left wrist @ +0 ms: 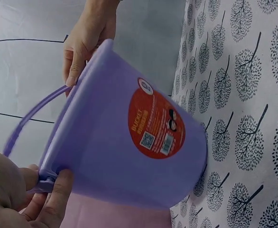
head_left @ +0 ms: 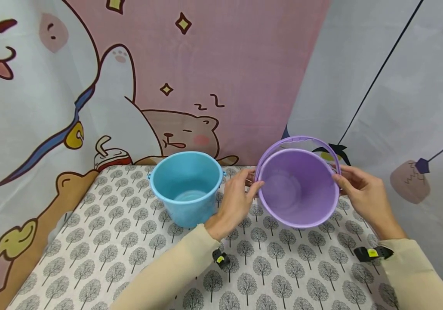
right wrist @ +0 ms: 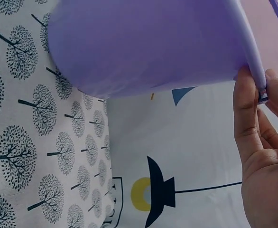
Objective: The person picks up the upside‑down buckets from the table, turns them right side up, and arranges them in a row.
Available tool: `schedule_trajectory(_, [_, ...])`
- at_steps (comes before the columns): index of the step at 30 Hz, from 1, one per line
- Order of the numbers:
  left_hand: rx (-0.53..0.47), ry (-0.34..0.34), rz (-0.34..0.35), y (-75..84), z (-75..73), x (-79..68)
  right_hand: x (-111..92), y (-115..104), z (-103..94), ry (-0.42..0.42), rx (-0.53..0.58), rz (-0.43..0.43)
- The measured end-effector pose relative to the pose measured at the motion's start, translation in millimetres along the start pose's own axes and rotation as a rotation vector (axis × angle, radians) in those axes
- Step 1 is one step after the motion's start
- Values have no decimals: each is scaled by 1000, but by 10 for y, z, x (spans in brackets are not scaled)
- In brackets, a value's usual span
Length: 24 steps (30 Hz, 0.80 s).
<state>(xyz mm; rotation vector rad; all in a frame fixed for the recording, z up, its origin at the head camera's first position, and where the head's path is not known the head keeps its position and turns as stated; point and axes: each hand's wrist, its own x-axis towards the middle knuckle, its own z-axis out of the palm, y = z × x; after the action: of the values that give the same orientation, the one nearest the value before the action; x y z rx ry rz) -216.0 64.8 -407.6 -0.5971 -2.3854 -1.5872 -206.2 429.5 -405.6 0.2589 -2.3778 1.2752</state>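
A purple bucket (head_left: 300, 189) is tipped toward me at the right of the head view, its mouth facing the camera. Its purple handle (head_left: 296, 139) arches above the far rim. My left hand (head_left: 237, 196) pinches the rim at the left handle joint, thumb on the inner side. On the opposite side my right hand (head_left: 364, 193) pinches the rim by the other joint. A round red label (left wrist: 158, 123) shows on the bucket's outer wall in the left wrist view. To the left of my left hand stands a light blue bucket (head_left: 186, 189), upright, with no handle showing above its rim.
Both buckets are on a table covered with a white tree-print cloth (head_left: 101, 254). Right behind the table hangs a curtain (head_left: 260, 86) with cartoon animals, and it also runs along the right side.
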Motion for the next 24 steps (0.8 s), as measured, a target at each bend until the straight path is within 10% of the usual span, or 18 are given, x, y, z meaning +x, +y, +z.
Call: schedule_trajectory(24, [-33, 18, -9, 7, -74, 42, 89, -99, -11, -72, -12, 130])
